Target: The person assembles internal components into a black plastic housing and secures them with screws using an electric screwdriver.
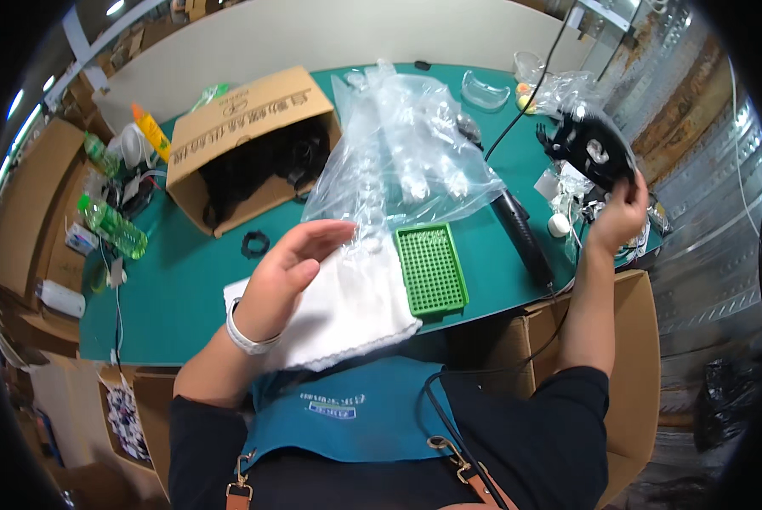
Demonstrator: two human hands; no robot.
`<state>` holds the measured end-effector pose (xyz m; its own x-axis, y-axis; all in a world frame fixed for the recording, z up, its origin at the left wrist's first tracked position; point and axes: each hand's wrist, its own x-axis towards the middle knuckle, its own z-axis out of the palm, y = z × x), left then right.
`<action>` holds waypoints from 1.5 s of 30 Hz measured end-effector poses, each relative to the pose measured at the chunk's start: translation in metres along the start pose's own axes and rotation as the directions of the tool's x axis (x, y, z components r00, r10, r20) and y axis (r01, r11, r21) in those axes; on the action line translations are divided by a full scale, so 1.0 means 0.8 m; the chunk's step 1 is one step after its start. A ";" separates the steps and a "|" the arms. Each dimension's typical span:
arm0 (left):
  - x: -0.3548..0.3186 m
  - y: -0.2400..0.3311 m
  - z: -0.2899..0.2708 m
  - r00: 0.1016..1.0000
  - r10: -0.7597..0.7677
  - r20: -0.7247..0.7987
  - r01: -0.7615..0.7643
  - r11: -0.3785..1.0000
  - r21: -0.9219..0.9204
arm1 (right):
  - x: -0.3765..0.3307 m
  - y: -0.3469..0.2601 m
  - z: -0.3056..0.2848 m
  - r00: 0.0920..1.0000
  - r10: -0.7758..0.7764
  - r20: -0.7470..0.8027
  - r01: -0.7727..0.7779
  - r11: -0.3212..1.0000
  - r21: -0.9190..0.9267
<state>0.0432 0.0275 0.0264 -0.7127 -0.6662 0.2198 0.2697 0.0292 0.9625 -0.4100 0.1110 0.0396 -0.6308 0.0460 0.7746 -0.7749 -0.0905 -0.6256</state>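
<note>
My right hand (621, 214) is raised at the right end of the table, its fingers closed on the edge of a curved black plastic part (592, 153), slightly blurred, with a pale patch in its middle. My left hand (289, 276) hovers over a folded white cloth (351, 310), fingers stretched out and holding nothing. Beside the cloth lies a green tray (432, 272) with rows of small holes. A black electric screwdriver (521, 240) on a cord rests between that tray and my right arm. To the left of my left hand sits a black notched ring (255, 245).
A tipped cardboard box (253, 110) contains black parts. Clear plastic bags (406, 136) spread across the table's middle. Green bottles (113, 225) stand at the left. Small white parts and wires (568, 200) clutter the right side. An open carton (619, 340) stands below my right arm.
</note>
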 end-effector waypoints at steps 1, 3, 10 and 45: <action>-0.008 0.008 0.013 0.991 -0.103 0.084 0.119 0.972 -0.201 | -0.017 -0.034 -0.017 0.992 -0.118 0.036 0.117 0.992 0.045; -0.016 0.012 0.042 0.918 -0.242 0.315 0.380 0.768 -0.515 | -0.060 -0.108 -0.037 0.974 -0.206 0.098 0.202 0.978 0.044; -0.073 0.002 0.026 0.941 -0.287 0.179 0.337 0.755 -0.563 | -0.111 -0.183 -0.043 0.491 -0.733 0.471 0.684 0.660 0.313; -0.158 -0.015 -0.035 0.979 -0.137 -0.153 0.172 0.956 0.238 | -0.093 0.076 0.359 0.194 0.518 0.833 0.228 0.802 -0.552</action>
<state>0.1485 0.0904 -0.0174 -0.6351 -0.7702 0.0585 -0.0186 0.0910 0.9957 -0.3983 -0.1839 -0.0295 -0.4890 -0.8669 -0.0968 -0.7884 0.4867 -0.3762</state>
